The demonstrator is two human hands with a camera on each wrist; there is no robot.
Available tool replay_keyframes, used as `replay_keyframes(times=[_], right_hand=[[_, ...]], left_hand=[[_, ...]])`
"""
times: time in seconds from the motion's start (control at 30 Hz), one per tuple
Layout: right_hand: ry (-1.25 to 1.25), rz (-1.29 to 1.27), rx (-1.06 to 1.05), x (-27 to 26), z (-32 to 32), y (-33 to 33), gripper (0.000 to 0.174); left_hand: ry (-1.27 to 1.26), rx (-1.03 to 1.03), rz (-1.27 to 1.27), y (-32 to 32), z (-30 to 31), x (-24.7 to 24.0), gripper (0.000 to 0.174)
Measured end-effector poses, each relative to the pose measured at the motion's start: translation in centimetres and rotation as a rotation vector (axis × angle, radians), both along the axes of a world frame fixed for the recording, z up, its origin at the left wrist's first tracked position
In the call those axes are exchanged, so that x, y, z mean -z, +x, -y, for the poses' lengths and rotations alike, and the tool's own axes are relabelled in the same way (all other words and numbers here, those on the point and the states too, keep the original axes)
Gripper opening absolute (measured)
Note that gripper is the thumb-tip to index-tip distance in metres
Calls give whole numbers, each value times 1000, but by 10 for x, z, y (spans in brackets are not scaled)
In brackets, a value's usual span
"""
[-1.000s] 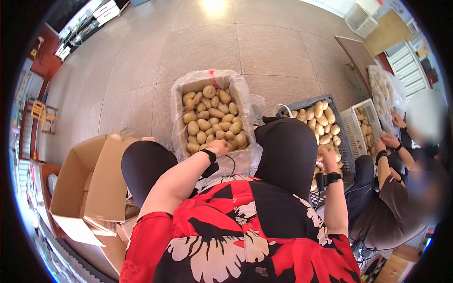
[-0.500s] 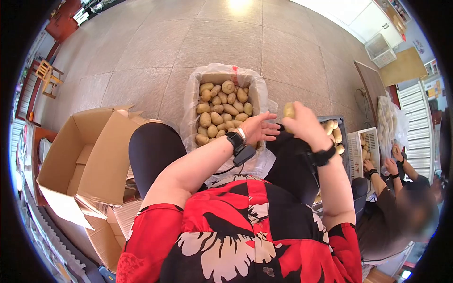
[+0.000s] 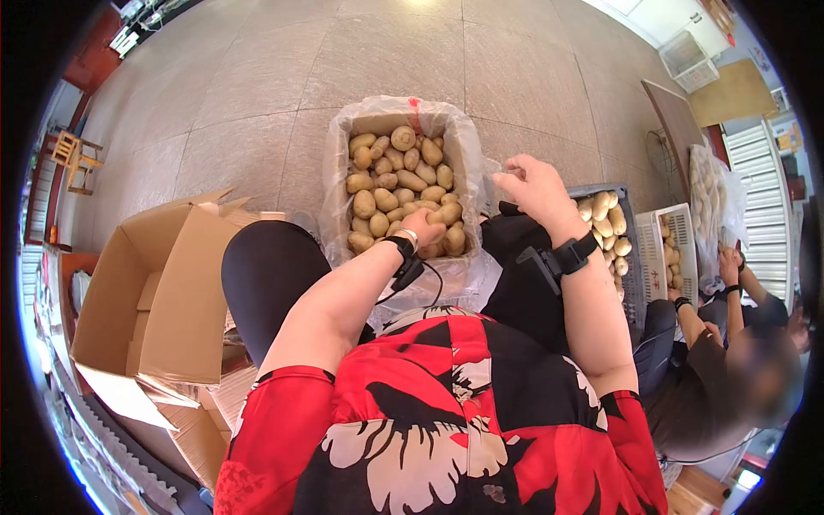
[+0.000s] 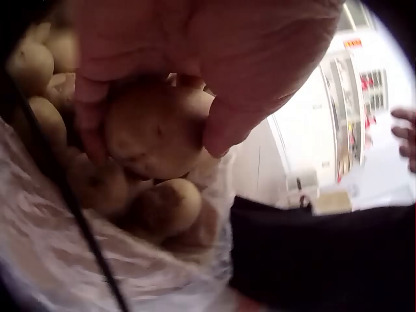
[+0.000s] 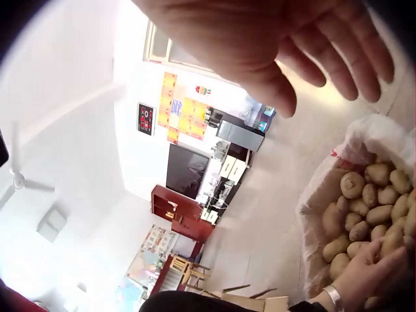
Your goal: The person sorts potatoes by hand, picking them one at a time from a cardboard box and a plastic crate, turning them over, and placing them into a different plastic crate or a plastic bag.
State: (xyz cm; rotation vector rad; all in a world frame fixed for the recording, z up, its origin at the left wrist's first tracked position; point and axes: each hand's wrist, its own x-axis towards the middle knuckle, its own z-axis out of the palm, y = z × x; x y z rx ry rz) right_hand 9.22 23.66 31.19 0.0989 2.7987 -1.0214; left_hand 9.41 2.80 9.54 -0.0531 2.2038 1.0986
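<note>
Counting by kind, there are dozens of potatoes (image 3: 412, 182), overlapping too much for an exact number, plus one lined box (image 3: 469, 154), one dark crate (image 3: 634, 275), two white crates (image 3: 651, 257) and one ceiling fan (image 5: 18, 182).

Bin liner (image 3: 341, 163): thin translucent plastic, wrinkled. Floor tiles (image 3: 378, 60): glossy. Open box (image 3: 184, 313): matt brown cardboard. Leggings (image 3: 270, 279): matt black cloth.

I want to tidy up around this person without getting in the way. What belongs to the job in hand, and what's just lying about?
In the job:
- left hand, gripping a potato
- plastic-lined box
- probably the dark crate of potatoes

Apparently lying about:
- open cardboard box
- wooden chair
</note>
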Motion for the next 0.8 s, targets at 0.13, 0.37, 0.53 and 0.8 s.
replay_keyframes(times=[0.13, 0.37, 0.53, 0.8], right_hand=[[111, -26, -57, -11, 8, 2, 44], [77, -23, -44, -15, 9, 3, 44], [100, -17, -75, -18, 12, 5, 43], [70, -10, -83, -18, 16, 5, 43]], left_hand=[[-231, 288, -264, 20, -6, -17, 45], [-207, 673, -434, 38, -3, -11, 46], [-178, 663, -482, 48, -11, -15, 44], [-231, 756, -564, 44, -18, -6, 45]])
